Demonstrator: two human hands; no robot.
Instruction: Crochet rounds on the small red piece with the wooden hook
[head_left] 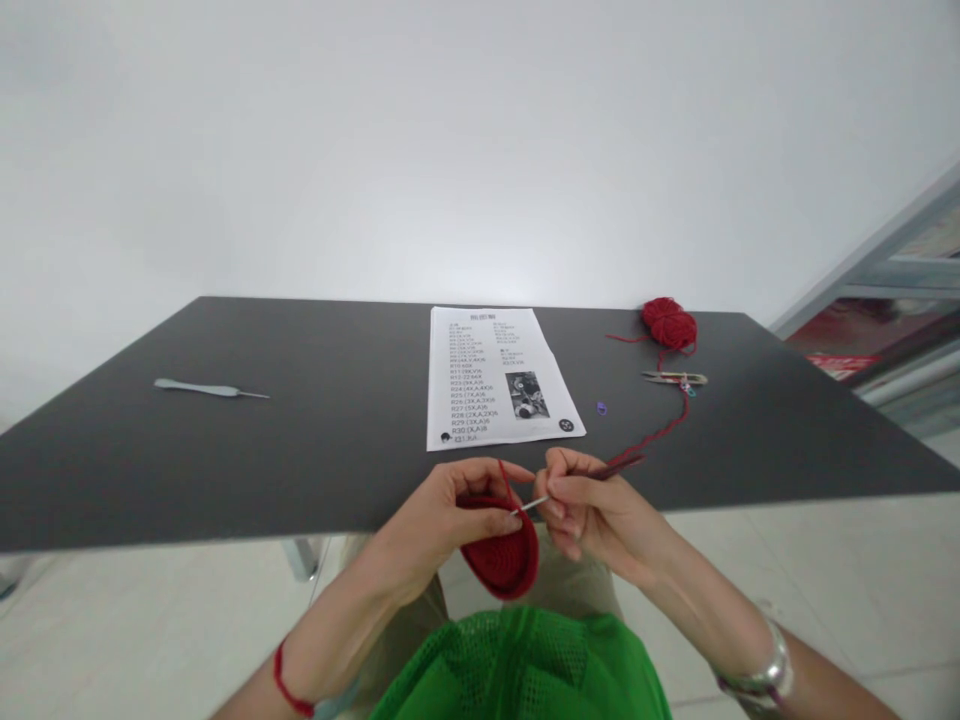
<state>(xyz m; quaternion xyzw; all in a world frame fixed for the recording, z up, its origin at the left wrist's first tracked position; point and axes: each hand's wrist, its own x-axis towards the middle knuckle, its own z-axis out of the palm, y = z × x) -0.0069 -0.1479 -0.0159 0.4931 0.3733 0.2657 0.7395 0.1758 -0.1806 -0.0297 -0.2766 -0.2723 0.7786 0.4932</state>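
Note:
My left hand [471, 505] is closed on the rim of a round, cup-like piece of red crochet [504, 560], held just off the table's front edge. Between the thumb and fingers of my right hand [581, 495] is a crochet hook [534, 503] with a dark red handle and a thin metal shaft. The hook's tip meets the crochet's upper edge beside my left thumb. Red yarn [660, 432] runs from the ball towards my right hand, and a strand rises near my left index finger. Exactly how the yarn passes the hook is too small to tell.
Printed pattern sheets [487, 380] lie on the dark table [337, 440] ahead of my hands. At the right are a red yarn ball [669, 325], small thread snips [675, 379] and a purple stitch marker [601, 408]. A grey-handled hook [202, 388] lies at the left.

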